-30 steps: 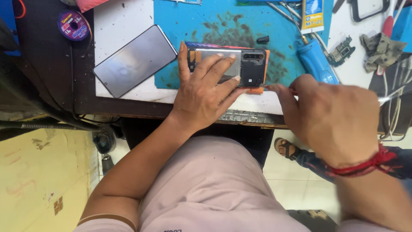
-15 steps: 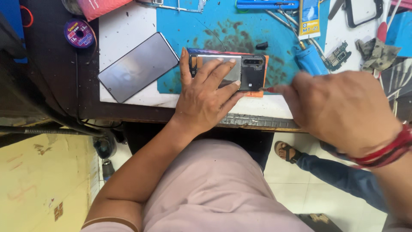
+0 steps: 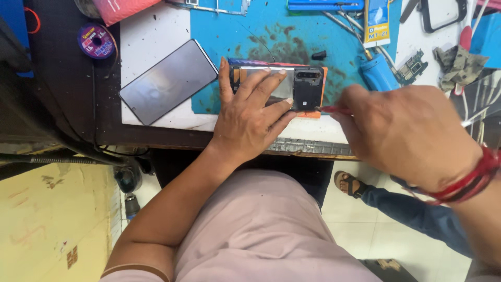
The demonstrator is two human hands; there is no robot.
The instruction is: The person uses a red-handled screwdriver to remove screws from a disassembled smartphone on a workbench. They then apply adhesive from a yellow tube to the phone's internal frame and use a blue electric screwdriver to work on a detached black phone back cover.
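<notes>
An opened phone with a dark camera block lies on a blue work mat at the bench's front edge. My left hand lies flat across it, fingers spread, pressing it down. My right hand grips a thin red-handled tool, whose tip meets the phone's lower right corner. A red thread band circles my right wrist.
A detached dark phone panel lies left of the mat. A purple spool sits further left. A blue cylindrical tool, a circuit board, tweezers and a crumpled cloth crowd the right. Another person's sandalled foot shows below the bench.
The view has shifted slightly. My right hand has edged a little closer to the phone's corner with the red tool; my left hand still presses on the phone.
</notes>
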